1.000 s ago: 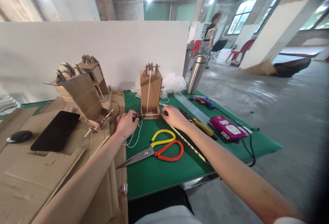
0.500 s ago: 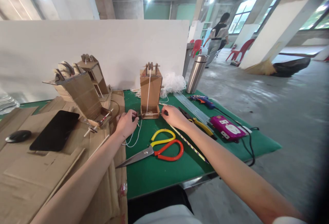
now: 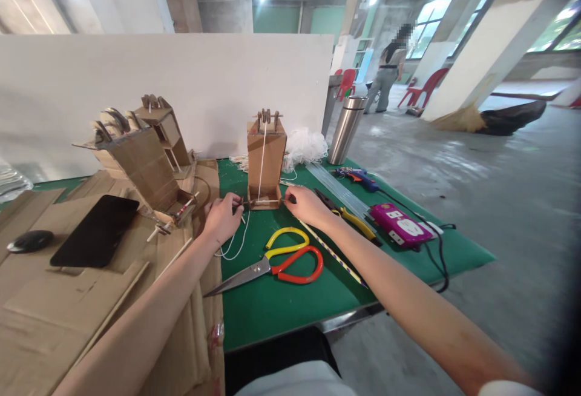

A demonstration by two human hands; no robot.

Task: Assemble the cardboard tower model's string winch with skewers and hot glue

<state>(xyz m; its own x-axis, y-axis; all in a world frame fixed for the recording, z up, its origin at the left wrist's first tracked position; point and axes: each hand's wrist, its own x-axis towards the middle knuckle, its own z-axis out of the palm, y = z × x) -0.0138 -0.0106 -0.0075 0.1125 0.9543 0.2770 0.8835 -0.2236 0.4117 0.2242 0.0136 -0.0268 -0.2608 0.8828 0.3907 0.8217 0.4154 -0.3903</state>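
Observation:
A cardboard model (image 3: pixel 267 157) stands upright on the green table, with small cardboard wheels (image 3: pixel 266 118) on a stick at its top. White string (image 3: pixel 262 163) runs from the wheels down to a thin stick axle (image 3: pixel 265 202) across its low base. At the left end of that axle, my left hand (image 3: pixel 223 217) pinches it with closed fingers. My right hand (image 3: pixel 304 203) is closed at the axle's right end, its fingertips against the base; they partly hide what they grip. A loose loop of white cord (image 3: pixel 236 250) hangs below my left hand.
Scissors (image 3: pixel 272 266) lie in front of the model. Right of it are pliers (image 3: pixel 356 223), a striped pencil-like stick (image 3: pixel 333 254), a glue gun (image 3: pixel 358 178), a purple power strip (image 3: pixel 399 225) and a steel flask (image 3: pixel 347 132). Left, a phone (image 3: pixel 95 231) and another cardboard model (image 3: pixel 145 166).
Both hands stay at the base of the model with hardly any movement. In the background, a person has turned and shifted slightly to the right.

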